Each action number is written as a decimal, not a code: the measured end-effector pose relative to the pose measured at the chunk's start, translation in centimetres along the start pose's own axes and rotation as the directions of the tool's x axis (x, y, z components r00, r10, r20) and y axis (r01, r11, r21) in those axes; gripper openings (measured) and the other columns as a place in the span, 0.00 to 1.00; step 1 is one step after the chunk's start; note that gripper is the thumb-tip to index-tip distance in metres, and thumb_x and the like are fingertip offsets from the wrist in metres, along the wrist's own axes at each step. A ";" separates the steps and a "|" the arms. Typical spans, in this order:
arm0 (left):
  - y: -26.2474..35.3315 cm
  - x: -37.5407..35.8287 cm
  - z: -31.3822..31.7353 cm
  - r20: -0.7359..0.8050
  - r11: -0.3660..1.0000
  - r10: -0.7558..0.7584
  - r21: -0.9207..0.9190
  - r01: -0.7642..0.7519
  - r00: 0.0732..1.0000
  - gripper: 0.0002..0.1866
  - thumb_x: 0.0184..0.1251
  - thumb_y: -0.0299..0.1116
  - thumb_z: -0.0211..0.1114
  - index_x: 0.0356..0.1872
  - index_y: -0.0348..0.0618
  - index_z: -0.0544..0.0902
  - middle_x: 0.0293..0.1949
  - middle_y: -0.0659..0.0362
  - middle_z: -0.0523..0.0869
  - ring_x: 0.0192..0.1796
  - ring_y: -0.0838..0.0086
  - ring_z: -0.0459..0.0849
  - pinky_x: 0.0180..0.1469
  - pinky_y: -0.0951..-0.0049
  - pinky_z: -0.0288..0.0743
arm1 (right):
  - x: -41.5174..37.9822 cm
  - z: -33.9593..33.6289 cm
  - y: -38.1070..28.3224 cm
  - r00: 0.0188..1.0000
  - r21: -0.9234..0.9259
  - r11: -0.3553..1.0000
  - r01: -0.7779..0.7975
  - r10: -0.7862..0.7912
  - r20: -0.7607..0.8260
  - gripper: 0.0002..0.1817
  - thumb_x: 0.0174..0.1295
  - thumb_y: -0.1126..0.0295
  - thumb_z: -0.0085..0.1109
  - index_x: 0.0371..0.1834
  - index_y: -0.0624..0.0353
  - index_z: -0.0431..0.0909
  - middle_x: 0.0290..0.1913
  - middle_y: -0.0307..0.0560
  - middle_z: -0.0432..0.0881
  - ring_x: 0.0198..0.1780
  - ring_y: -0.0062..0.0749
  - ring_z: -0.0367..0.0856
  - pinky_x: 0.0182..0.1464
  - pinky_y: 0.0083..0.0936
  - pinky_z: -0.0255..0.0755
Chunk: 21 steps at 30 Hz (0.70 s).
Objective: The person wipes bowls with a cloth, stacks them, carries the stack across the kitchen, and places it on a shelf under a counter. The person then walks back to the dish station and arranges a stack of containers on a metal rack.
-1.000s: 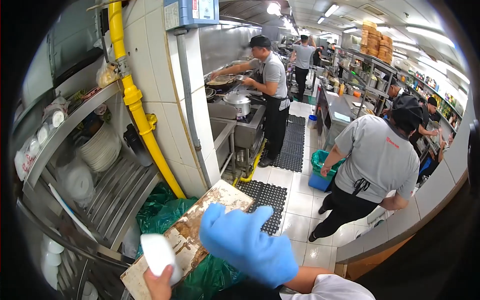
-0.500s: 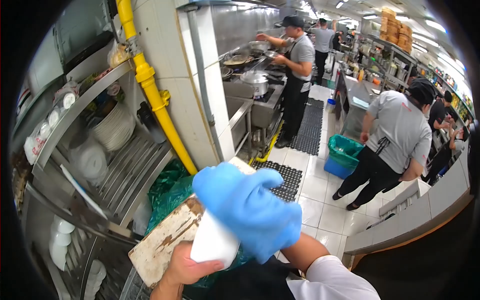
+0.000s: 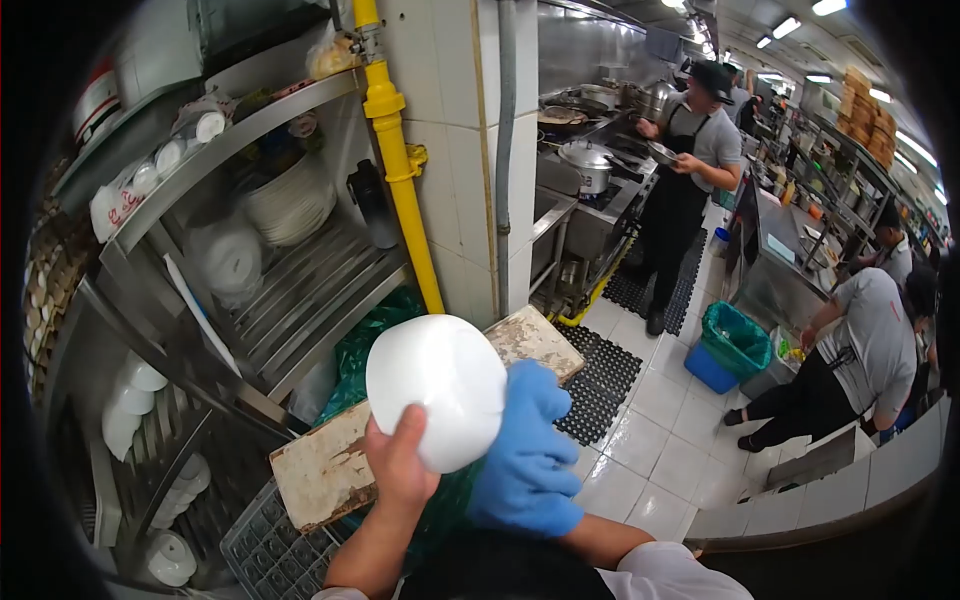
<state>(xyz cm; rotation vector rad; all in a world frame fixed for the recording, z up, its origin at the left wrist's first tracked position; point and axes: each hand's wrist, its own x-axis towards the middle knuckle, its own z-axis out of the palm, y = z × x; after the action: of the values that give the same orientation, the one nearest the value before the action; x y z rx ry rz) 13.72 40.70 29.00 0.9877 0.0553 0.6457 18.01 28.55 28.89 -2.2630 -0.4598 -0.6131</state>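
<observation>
Head view: above the peeling board (image 3: 325,465), the white bowl (image 3: 436,385) is pinched at its edge by the left hand (image 3: 403,465), smooth face turned cameraward, outline near-round, long axis unclear. The right hand (image 3: 527,455) is wrapped in blue cloth (image 3: 515,495), finger pose hidden.

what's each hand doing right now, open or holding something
Left hand: closed on a rounded glossy white bowl.
Right hand: covered by a soft blue cloth; whether open or closed cannot be told.
</observation>
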 end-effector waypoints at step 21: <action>3.4 -1.3 -3.1 0.260 0.999 0.031 0.004 -0.033 0.965 0.28 0.52 0.40 0.75 0.48 0.29 0.78 0.42 0.52 0.85 0.43 0.69 0.84 0.46 0.70 0.77 | 3.5 -1.2 -2.9 0.790 -0.404 0.681 0.610 -0.561 0.247 0.21 0.47 0.66 0.60 0.45 0.57 0.70 0.30 0.52 0.71 0.32 0.51 0.74 0.34 0.39 0.70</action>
<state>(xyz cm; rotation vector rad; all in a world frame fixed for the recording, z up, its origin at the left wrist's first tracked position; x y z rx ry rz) 10.04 43.66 29.66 1.0765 -0.1905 0.5407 19.11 30.08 33.25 -2.6007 -1.2486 -1.0219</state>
